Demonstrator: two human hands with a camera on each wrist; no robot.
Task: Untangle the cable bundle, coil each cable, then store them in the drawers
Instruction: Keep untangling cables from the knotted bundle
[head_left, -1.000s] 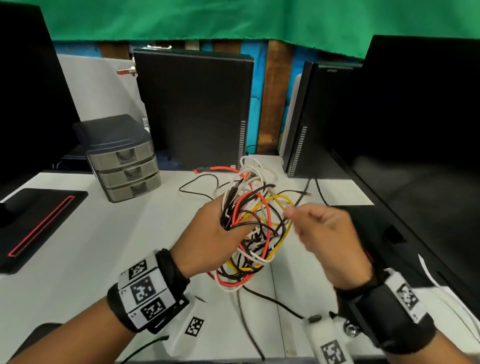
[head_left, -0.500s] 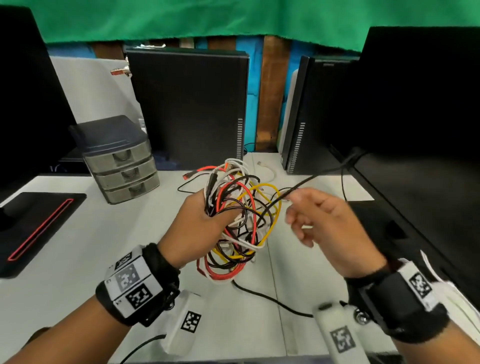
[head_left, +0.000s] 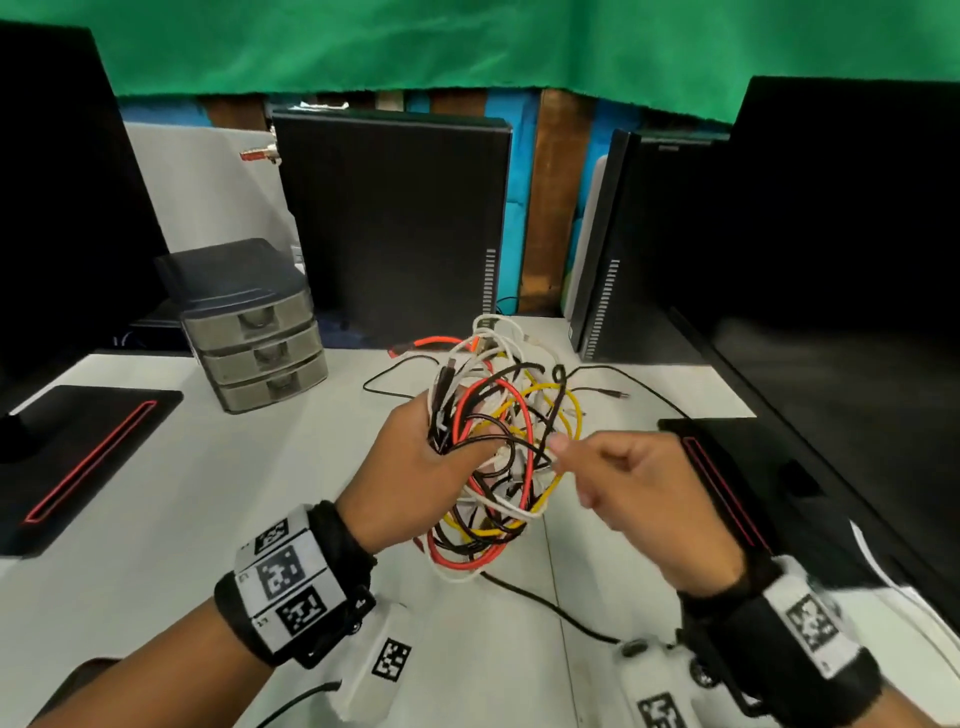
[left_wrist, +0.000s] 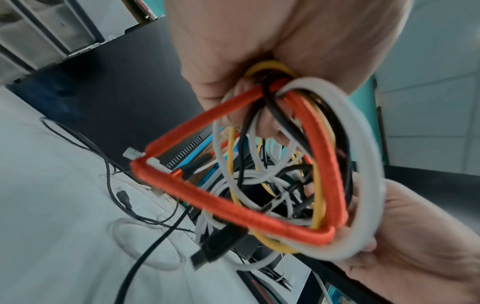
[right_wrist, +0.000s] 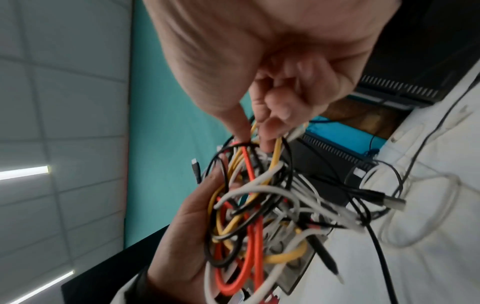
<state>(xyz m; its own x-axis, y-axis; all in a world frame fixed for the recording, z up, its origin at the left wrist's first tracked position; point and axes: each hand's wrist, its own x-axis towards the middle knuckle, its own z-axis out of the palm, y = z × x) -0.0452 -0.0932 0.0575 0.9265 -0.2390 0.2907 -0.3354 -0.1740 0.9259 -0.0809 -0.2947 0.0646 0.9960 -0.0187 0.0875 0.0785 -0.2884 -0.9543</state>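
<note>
A tangled cable bundle (head_left: 498, 467) of orange, yellow, white and black cables hangs just above the white table (head_left: 156, 545). My left hand (head_left: 436, 457) grips the bundle's left side, fingers curled round several strands (left_wrist: 272, 107). At the bundle's right side, my right hand (head_left: 561, 449) pinches a yellow cable (right_wrist: 276, 148) between thumb and forefinger. A black cable (head_left: 597, 371) trails out of the bundle onto the table behind it. The grey three-drawer unit (head_left: 260, 338) stands at the back left with all its drawers shut.
Two black computer towers (head_left: 389, 223) (head_left: 608, 249) stand at the back. A dark monitor (head_left: 831, 260) fills the right side. Black monitor bases with red stripes lie at left (head_left: 78, 457) and right (head_left: 753, 478). Another black cable (head_left: 545, 603) runs across the table in front.
My right hand let go of the black cable it was pulling taut to the upper right; that cable now lies slack on the table. The hand has returned to the bundle.
</note>
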